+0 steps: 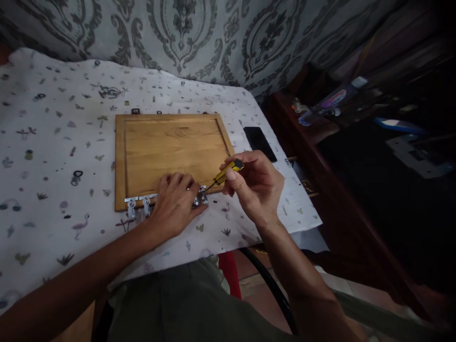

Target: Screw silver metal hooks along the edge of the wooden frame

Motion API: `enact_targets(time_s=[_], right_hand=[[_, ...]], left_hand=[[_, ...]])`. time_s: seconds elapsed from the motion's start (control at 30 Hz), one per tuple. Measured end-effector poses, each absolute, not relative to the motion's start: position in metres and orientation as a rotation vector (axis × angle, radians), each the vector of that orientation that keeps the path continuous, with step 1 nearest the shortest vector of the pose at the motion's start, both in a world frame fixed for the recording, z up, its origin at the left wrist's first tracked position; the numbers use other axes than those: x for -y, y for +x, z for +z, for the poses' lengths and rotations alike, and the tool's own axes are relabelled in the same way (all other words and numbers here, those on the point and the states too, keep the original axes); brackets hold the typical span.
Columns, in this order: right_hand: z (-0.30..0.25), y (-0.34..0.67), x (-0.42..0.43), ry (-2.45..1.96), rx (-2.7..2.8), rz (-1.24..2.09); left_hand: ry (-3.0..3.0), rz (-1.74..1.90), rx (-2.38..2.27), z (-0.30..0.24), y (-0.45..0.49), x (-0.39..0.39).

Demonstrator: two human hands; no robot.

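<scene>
A wooden cabinet door panel (171, 142) lies flat on the table, with metal hinges (146, 204) along its near edge. My left hand (175, 203) rests over that edge, fingers curled on the wood and thumb against the rightmost hinge (203, 195); part of the row is hidden beneath it. Between the thumb and fingers of my right hand (254, 185) is a yellow and black screwdriver (226, 174). Its shaft slants down to the left, and the tip meets the rightmost hinge. Whether a screw sits under the tip is too small to tell.
A dark phone (260, 143) lies right of the panel on the patterned tablecloth (71, 142). Beyond the table's right side stands a dark red piece of furniture (302, 137) bearing a clear bottle (333, 102). A patterned curtain (213, 42) hangs behind the table.
</scene>
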State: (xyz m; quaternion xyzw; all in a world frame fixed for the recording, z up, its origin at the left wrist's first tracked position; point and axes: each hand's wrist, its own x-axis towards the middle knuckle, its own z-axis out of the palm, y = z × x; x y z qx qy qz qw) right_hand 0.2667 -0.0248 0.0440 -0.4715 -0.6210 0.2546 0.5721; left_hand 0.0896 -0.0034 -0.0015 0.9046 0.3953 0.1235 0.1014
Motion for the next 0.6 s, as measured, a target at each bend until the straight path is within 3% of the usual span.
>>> enact_targets(time_s=[0.37,0.6], right_hand=[[0.034,0.271,0.024,-1.112,1.447,0.58],[0.039,0.274,0.031,-1.123,1.434,0.316]], left_hand=[[2.674,0.338,-1.207,0.0,0.091,0.005],[2.666,0.309,-1.19,0.0,0.091,0.003]])
